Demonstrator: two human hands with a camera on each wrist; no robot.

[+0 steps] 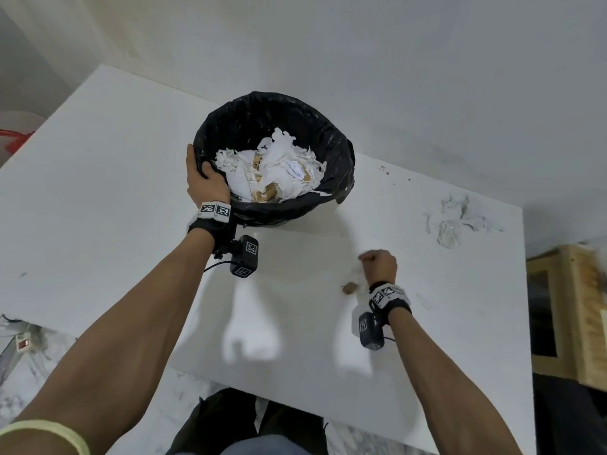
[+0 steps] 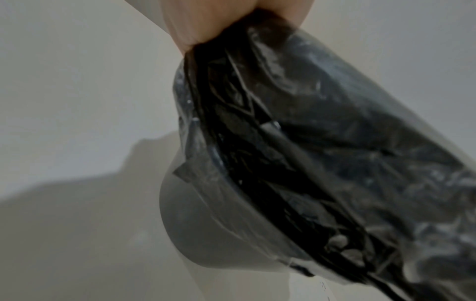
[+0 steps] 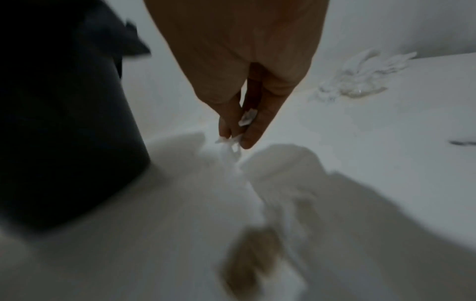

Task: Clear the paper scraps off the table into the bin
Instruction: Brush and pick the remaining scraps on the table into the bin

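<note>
A bin (image 1: 341, 159) lined with a black bag stands on the white table (image 1: 98, 192), holding torn white and brown paper (image 1: 276, 169). My left hand (image 1: 205, 178) grips the bin's near-left rim (image 2: 231, 101) through the bag. My right hand (image 1: 377, 266) hovers low over the table to the bin's right, and its fingertips (image 3: 247, 140) pinch small white paper scraps (image 3: 246, 118). A brown scrap (image 1: 349, 288) lies just beside that wrist. Crumpled white scraps (image 1: 456, 221) lie at the table's far right.
A wooden crate (image 1: 571, 310) stands off the table's right edge. The wall runs close behind the bin. A white and red object (image 1: 16, 136) is at the far left. My legs are at the table's near edge.
</note>
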